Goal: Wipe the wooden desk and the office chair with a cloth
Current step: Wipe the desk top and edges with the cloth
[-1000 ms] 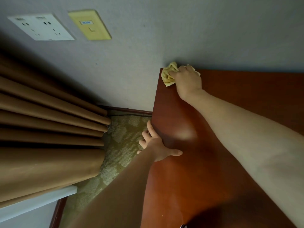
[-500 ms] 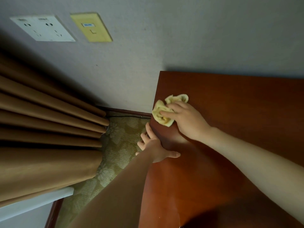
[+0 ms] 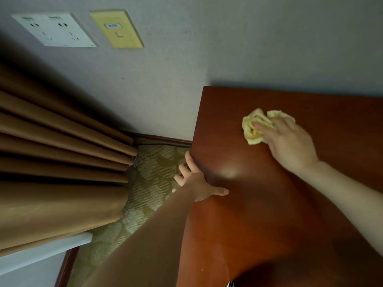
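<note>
Wiping the reddish-brown wooden desk (image 3: 269,214) is underway — right hand (image 3: 290,143) grips the crumpled pale-yellow cloth (image 3: 253,129) beneath its fingers, left hand (image 3: 200,183) clasps the edge — next, probably a sweep back toward the wrist.

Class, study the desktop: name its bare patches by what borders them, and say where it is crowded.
Bare desk lies between the cloth and the wall, and across the middle between the left hand gripping the left edge and the right hand. Crowded only around the cloth.
</note>
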`<control>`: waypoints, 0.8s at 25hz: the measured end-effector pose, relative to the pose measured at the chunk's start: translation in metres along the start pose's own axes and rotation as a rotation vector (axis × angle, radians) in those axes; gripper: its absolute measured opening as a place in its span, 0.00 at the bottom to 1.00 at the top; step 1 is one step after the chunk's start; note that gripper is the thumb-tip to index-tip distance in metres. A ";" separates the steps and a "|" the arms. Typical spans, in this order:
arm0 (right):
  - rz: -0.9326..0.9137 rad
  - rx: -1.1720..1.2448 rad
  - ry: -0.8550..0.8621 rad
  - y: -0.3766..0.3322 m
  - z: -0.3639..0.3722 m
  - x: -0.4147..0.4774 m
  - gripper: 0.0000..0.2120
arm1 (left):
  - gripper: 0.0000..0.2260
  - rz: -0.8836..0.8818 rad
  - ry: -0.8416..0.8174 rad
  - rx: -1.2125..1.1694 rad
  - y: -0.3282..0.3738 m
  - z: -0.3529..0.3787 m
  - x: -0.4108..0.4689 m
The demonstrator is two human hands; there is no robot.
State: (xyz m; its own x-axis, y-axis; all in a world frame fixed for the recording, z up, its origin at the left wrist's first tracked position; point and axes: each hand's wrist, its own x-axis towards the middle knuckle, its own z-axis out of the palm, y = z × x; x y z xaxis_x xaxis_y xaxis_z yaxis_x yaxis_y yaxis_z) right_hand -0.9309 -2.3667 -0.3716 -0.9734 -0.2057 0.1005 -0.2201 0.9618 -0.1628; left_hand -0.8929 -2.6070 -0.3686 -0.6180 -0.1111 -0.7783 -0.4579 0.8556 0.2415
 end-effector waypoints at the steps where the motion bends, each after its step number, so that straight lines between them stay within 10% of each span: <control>1: 0.044 -0.006 0.011 0.006 0.002 0.011 0.19 | 0.68 -0.002 -0.003 0.001 0.000 0.000 0.000; 14: 0.346 0.014 -0.233 -0.042 0.016 0.144 0.29 | 0.67 0.009 -0.008 -0.030 0.001 -0.002 -0.004; 20: 0.104 0.061 -0.285 -0.076 0.020 0.152 0.29 | 0.67 0.000 0.000 -0.020 0.002 -0.002 -0.006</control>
State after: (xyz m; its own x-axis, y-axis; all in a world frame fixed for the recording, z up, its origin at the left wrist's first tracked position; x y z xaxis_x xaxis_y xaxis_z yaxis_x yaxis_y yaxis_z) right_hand -1.0630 -2.4744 -0.3632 -0.9675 -0.1576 -0.1977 -0.1135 0.9695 -0.2173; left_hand -0.8914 -2.6060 -0.3628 -0.6181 -0.1113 -0.7782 -0.4706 0.8453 0.2529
